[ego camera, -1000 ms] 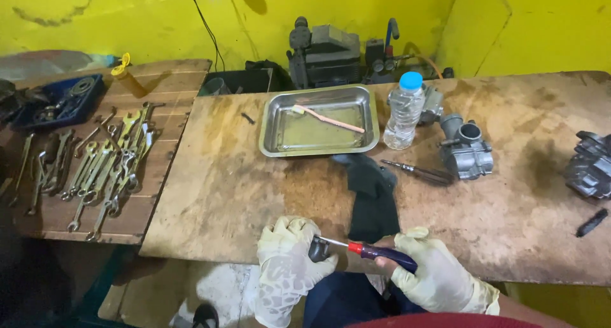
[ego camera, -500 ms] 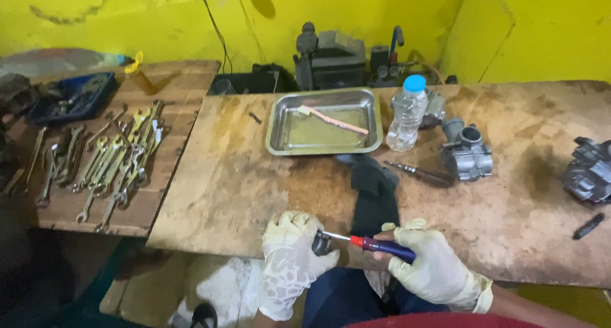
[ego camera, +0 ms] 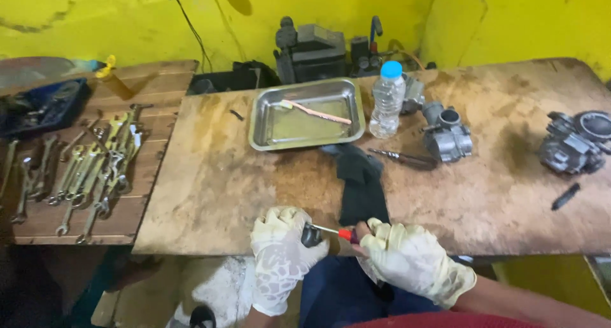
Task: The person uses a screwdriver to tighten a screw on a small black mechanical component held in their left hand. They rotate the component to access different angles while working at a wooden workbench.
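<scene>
Both hands wear pale rubber gloves and meet at the near edge of the wooden worktop [ego camera: 223, 194]. My right hand [ego camera: 414, 261] grips a screwdriver [ego camera: 337, 232] with a red collar; its handle is hidden in the fist. The metal shaft points left into a small dark part [ego camera: 310, 236] that my left hand [ego camera: 280, 251] holds. A black cloth [ego camera: 361, 185] lies on the worktop just beyond the hands.
A steel tray [ego camera: 261, 121] with a toothbrush [ego camera: 315, 111] sits mid-table, a clear water bottle [ego camera: 386, 99] beside it. Two grey carburetors [ego camera: 449, 137] [ego camera: 573, 143], another screwdriver [ego camera: 401, 157] and a small black piece [ego camera: 565, 196] lie to the right. Several wrenches [ego camera: 95, 169] cover the left bench.
My right hand has slid up the screwdriver, now covering the blue handle. The view has shifted slightly, and both hands stay together at the table edge.
</scene>
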